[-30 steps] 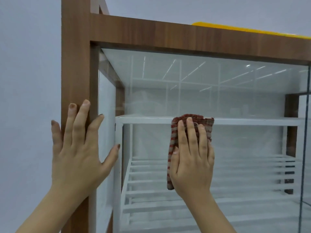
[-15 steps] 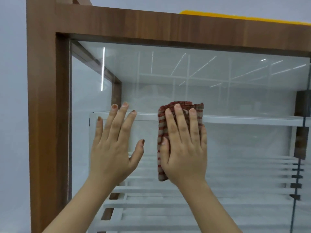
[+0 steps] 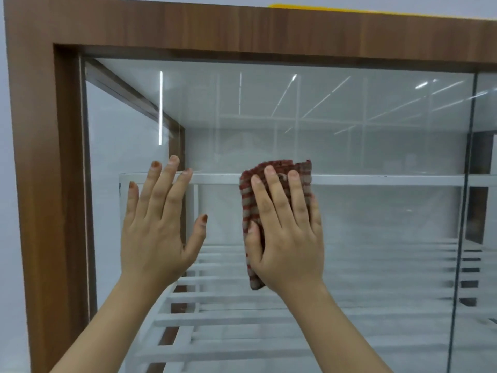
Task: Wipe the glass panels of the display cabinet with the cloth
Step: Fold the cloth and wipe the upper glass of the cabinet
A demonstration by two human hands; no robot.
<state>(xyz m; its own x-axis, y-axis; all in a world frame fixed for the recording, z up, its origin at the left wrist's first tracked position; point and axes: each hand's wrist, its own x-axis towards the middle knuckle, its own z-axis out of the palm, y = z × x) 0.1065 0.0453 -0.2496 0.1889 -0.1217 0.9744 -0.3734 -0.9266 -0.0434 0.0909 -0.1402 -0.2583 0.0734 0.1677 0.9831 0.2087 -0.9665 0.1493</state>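
Head view, front of display cabinet (image 3: pixel 48 157), wood-grain frame w/ top rail and left post. Large front glass panel (image 3: pixel 363 146) fills the frame; its vertical right edge shows near the right side of the picture, w/ a second pane beyond it. Ceiling-light streaks reflect in the upper glass.

Left hand (image 3: pixel 158 227): flat, fingers spread and pointing up, palm against the glass near the panel's left edge, holding nothing. Fingertips reach the level of the white shelf rail (image 3: pixel 376 180) seen through the glass.

Right hand (image 3: pixel 285 232): flat, fingers together, pressing the cloth (image 3: pixel 248 200) against the glass approx. mid-panel, just right of the left hand; hands apart, not touching. The cloth is red-and-beige checked, folded, upright; its top edge sticks out above the fingertips, its left edge and lower corner show beside the thumb and heel of the hand.

Inside: white slatted rack (image 3: pixel 242 319) below the rail. Yellow strip (image 3: pixel 336 9) lies on the cabinet's top edge, toward the right.
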